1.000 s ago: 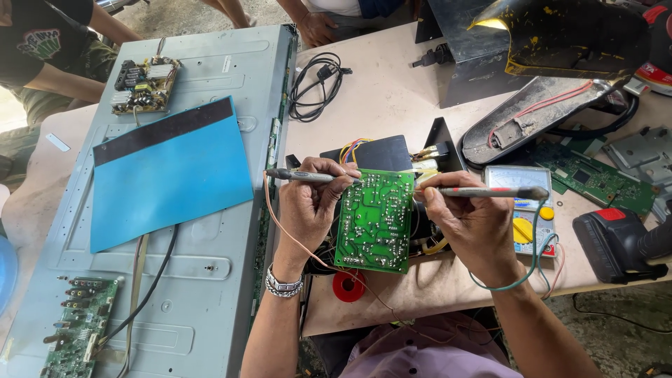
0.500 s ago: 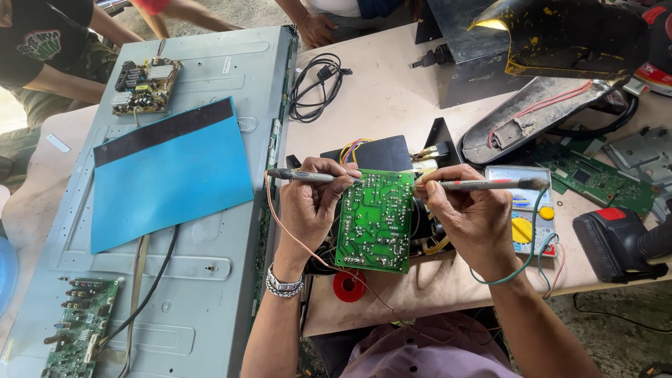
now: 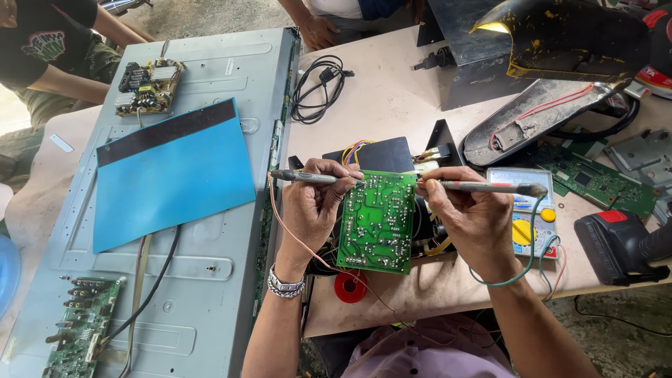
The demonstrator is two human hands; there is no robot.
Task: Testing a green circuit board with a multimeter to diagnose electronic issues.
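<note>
Now both hands are closed around meter probes over a green circuit board (image 3: pixel 378 222) that stands tilted on the desk (image 3: pixel 392 105) between them. The left hand (image 3: pixel 311 210) grips one probe (image 3: pixel 315 178), its tip at the board's top edge; the right hand (image 3: pixel 469 217) grips the other probe (image 3: pixel 483 187), pointing inward. A multimeter (image 3: pixel 525 210) lies just beside the right hand

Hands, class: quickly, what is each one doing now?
Left hand: fingers closed on a grey probe at the green circuit board.
Right hand: closed on the other probe.
</note>
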